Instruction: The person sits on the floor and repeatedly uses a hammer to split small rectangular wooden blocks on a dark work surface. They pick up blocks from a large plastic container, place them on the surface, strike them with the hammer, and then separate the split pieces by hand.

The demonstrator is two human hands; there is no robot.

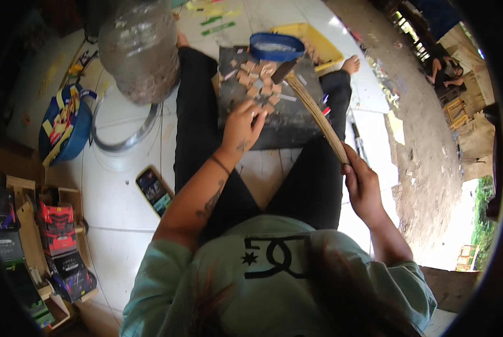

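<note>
My right hand (362, 182) is closed round the lower end of a hammer's wooden handle. The hammer (313, 109) slants up to the left, its dark head raised over the far side of a dark board (296, 126) between my legs. Small tan square blocks (250, 76) lie loosely grouped on that board. At their near edge, my left hand (243, 129) has thumb and fingers pinched together at one tan block; the fingers partly cover it. An oval blue container (276, 47) sits at the board's far edge.
Behind the board is a yellow tray (324, 49) with tan pieces. To the left stand a large clear plastic jug (139, 53), a wire coil (125, 147), a filled blue basin (80, 132) and a phone (154, 190). A marker (357, 140) lies right of my leg.
</note>
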